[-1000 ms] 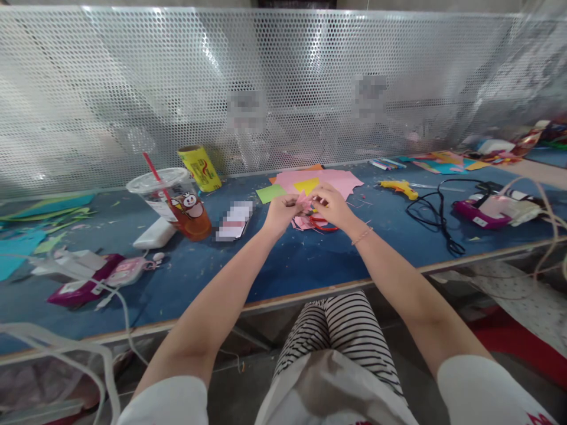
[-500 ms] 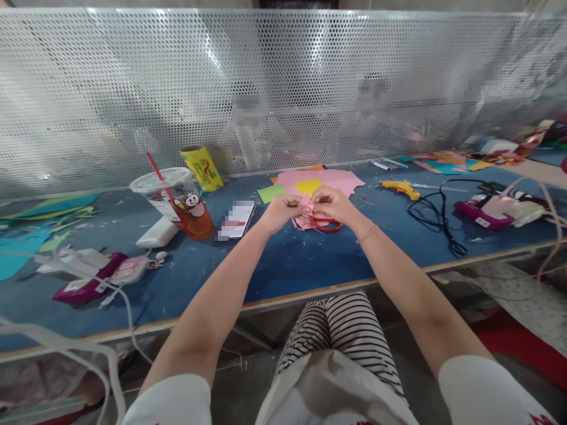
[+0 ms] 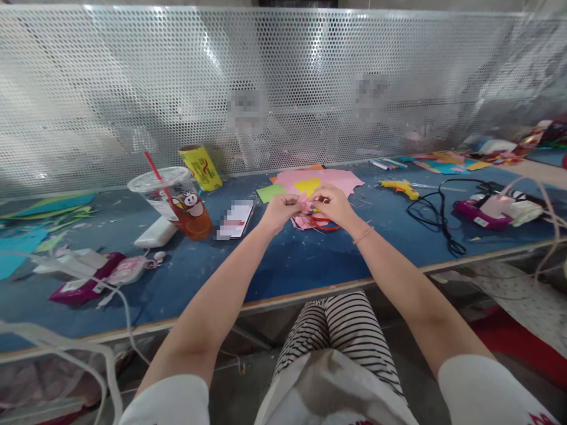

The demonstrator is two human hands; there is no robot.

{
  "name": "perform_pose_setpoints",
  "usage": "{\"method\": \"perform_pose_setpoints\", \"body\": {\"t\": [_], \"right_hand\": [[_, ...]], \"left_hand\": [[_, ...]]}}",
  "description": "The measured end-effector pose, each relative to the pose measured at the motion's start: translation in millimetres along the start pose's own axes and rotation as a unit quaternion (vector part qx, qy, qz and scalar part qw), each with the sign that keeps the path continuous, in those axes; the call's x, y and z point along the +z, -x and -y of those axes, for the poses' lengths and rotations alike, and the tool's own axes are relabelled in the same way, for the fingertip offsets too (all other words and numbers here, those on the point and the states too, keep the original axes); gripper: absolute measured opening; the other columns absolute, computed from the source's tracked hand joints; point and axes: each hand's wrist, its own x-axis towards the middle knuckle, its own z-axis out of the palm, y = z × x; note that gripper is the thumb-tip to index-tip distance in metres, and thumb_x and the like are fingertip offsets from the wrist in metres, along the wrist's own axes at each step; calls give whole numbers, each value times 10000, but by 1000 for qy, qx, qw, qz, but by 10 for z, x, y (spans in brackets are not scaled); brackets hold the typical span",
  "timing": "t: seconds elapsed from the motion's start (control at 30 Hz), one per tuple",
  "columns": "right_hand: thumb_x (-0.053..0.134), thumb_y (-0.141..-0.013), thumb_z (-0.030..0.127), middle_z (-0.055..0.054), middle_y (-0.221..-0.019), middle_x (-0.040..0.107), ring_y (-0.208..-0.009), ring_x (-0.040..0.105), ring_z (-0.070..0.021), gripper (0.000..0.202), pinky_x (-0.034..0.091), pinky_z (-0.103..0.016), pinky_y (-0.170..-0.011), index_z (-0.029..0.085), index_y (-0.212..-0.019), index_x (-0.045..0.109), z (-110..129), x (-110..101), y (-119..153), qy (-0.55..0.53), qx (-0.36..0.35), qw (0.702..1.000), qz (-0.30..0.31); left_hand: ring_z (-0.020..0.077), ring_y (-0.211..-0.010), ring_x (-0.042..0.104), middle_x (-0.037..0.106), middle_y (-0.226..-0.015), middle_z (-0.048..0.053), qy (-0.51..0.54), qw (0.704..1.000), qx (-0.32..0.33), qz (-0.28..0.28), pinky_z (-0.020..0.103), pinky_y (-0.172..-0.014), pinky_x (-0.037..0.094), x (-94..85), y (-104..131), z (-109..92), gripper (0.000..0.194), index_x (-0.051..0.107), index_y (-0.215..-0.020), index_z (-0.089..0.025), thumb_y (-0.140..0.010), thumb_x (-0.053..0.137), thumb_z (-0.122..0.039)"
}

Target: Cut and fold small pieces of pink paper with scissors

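My left hand (image 3: 282, 211) pinches a small piece of pink paper (image 3: 303, 202), folded or crumpled in shape. Fingers of my right hand (image 3: 330, 202) are closed on the other side of the same piece. Just under the hands lie red-handled scissors (image 3: 326, 226), partly hidden, among pink paper scraps (image 3: 301, 223). Behind them a large pink paper sheet (image 3: 345, 180) is spread on the table, with a yellow paper piece (image 3: 307, 186) on top and a green paper piece (image 3: 270, 193) at its left.
Left of my hands are a phone (image 3: 237, 219), a drink cup with a straw (image 3: 195, 221), a white box (image 3: 156, 232) and a yellow roll (image 3: 200, 167). To the right lie a yellow glue gun (image 3: 400, 189), a black cable (image 3: 436, 219) and a purple power strip (image 3: 481, 213). A perforated metal screen (image 3: 177, 77) stands behind.
My right hand has shifted slightly and its fingers have moved on the pink paper. The left hand stays nearly in place. The view has moved a little.
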Motion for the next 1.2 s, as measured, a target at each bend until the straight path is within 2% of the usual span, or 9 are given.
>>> {"method": "perform_pose_setpoints", "body": {"t": [0.33, 0.67, 1.2], "right_hand": [[572, -663, 122, -7, -712, 570, -605, 528, -105, 54, 433, -238, -554, 167, -679, 596, -30, 27, 0, -2, 25, 999, -40], [567, -696, 131, -27, -774, 569, -685, 540, -118, 95, 443, -240, -576, 179, -713, 648, -8, 16, 1, -2, -11, 999, -42], [590, -705, 183, -37, -797, 598, -775, 574, -137, 55, 496, -258, -667, 180, -706, 645, -13, 51, 15, -18, -4, 999, -49]], "left_hand": [[113, -533, 601, 651, -625, 31, 14, 999, 27, -27, 280, -628, 518, 53, -5, 57, 273, 652, -722, -100, -551, 736, -295], [131, -570, 618, 664, -670, 26, -38, 995, 84, -45, 312, -645, 533, 66, -14, 71, 228, 664, -766, -112, -622, 682, -288], [141, -602, 623, 657, -676, 16, -5, 994, 88, -70, 326, -677, 526, 63, -32, 97, 219, 650, -761, -111, -601, 690, -255]]}}
